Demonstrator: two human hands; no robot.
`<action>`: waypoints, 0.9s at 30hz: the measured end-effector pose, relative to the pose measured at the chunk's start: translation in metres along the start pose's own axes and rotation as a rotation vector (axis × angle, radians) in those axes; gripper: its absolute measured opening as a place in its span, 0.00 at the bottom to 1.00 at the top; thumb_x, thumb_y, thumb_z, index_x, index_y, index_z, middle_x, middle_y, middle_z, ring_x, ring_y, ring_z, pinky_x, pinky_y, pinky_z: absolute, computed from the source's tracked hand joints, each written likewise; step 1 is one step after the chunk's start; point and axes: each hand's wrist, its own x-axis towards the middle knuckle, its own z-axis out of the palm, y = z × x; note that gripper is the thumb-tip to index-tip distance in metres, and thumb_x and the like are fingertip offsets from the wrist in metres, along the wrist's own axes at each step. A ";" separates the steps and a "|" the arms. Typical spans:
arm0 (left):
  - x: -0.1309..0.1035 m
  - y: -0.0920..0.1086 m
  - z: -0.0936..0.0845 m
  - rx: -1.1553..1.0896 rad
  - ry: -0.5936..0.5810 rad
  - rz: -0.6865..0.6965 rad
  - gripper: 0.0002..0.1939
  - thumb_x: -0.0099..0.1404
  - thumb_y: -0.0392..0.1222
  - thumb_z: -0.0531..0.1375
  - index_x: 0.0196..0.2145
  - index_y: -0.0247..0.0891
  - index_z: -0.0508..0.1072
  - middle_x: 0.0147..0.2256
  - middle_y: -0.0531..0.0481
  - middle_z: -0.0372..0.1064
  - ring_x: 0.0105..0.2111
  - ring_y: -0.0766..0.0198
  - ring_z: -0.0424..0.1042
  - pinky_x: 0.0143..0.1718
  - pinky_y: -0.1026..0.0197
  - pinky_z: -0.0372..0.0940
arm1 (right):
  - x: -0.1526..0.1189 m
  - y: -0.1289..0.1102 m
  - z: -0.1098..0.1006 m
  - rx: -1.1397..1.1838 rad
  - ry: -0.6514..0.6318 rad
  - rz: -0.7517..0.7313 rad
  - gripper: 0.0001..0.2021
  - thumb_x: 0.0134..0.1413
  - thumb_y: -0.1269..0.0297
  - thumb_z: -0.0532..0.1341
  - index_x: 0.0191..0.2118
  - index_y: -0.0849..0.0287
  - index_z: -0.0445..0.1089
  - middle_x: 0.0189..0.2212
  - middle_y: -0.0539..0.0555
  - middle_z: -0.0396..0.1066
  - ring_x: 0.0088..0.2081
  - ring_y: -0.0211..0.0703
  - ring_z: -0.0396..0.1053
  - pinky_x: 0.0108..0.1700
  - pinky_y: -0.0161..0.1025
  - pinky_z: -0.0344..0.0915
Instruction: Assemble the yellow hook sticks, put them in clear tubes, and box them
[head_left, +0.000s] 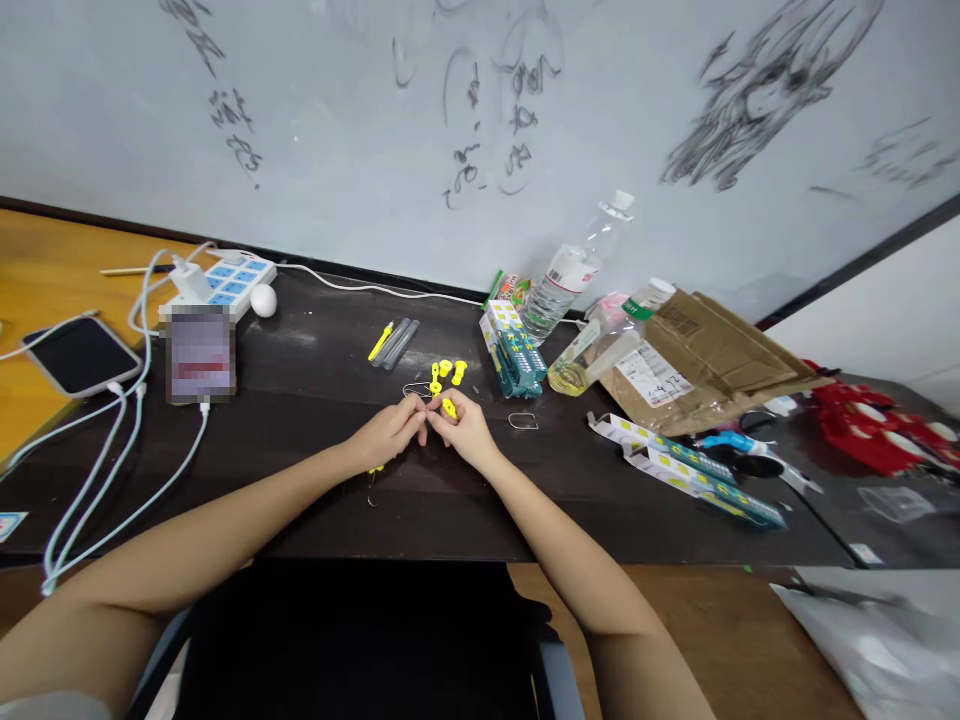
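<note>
Right grip point(463, 430) on yellow piece point(449, 408), desk point(322, 345)

Bright, diffuse light; soft sheen across smooth grey-white whiteboard point(337, 130); wide-angle stretching toward edges; pixelation masking flat rectangular device point(199, 352); bright-red heap point(862, 420) slightly blurred.

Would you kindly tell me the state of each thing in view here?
Left hand: fingers curled; grip unclear
Right hand: pinching
Yellow piece: held in right hand
Tall bottle: capped
Shorter bottle: capped, some yellowish liquid inside
Phone: lying flat, screen dark
Power strip: charger plugged in
Slim boxes: left ends open
Whiteboard: written on
</note>
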 end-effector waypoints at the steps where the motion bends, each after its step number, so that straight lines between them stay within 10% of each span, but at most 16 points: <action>1: 0.000 0.001 0.000 0.019 0.008 -0.001 0.10 0.70 0.45 0.45 0.36 0.39 0.60 0.27 0.54 0.70 0.16 0.71 0.60 0.21 0.67 0.56 | 0.000 0.000 0.002 0.001 0.009 0.007 0.13 0.48 0.54 0.63 0.32 0.57 0.64 0.12 0.38 0.46 0.13 0.29 0.49 0.17 0.29 0.51; 11: 0.000 0.008 0.004 0.098 0.057 0.040 0.08 0.69 0.41 0.46 0.32 0.40 0.61 0.25 0.54 0.69 0.27 0.64 0.68 0.35 0.62 0.59 | 0.002 0.005 0.007 0.074 0.047 0.015 0.13 0.49 0.55 0.61 0.28 0.57 0.58 0.17 0.41 0.58 0.13 0.27 0.54 0.14 0.28 0.50; 27: -0.001 0.004 -0.002 -0.007 0.024 0.018 0.07 0.68 0.45 0.48 0.35 0.40 0.61 0.28 0.53 0.71 0.19 0.69 0.62 0.22 0.67 0.55 | 0.000 -0.008 -0.007 0.035 -0.071 0.033 0.14 0.48 0.53 0.63 0.31 0.59 0.65 0.15 0.42 0.58 0.13 0.29 0.57 0.16 0.28 0.52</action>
